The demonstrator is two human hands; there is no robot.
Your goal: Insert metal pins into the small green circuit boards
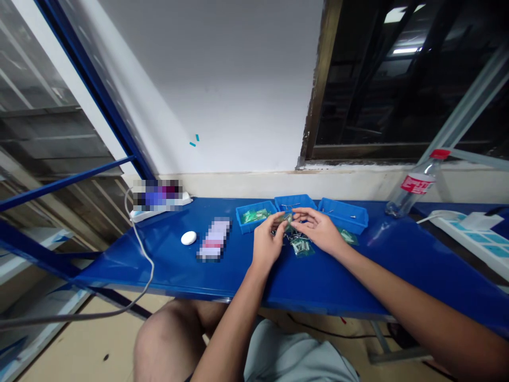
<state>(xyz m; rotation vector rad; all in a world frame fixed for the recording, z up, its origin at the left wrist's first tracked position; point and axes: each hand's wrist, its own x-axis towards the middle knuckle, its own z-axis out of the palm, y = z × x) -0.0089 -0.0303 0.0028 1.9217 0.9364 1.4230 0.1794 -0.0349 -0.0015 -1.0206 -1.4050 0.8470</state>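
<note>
My left hand (270, 236) and my right hand (316, 228) meet above the blue table, fingers closed on a small clear greenish plastic bag (287, 217) between them. What is inside that bag is too small to make out. Just below my hands lies another small bag (301, 247) with pale metal parts in it, beside loose screws partly hidden by my fingers. Behind my left hand is a blue bin (245, 227) of similar bags. A middle blue bin (304, 200) has a few thin metal pieces, and the right blue bin (360, 225) contains a small part.
One more small bag (349, 236) rests before the right bin. A blurred-out phone-like object (214, 240) and a white rounded case (189, 237) lie to the left. An upright clear bottle (415, 185) with a red cap and a white power strip (473, 236) stand right.
</note>
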